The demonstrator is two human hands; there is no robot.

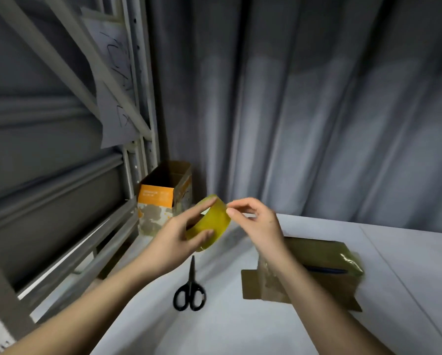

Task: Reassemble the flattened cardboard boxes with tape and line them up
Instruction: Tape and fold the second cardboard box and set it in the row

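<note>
Left hand [175,242] up over the white table [406,290], gripping the yellowish tape roll [209,221], fingers across its top, thumb on its near face. Right hand [255,224] at the roll's right edge, thumb and forefinger pinched on the tape there. Down below, black scissors [190,290] lying shut on the table. To the right, brown cardboard box [317,272], taped, behind the right wrist. Far left, open orange box [163,198] standing by the metal rack [138,149].

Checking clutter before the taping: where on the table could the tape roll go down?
Bare white table lies right of the brown cardboard box, and near the camera below the black scissors. Crowded: between scissors and box, under both hands.
</note>
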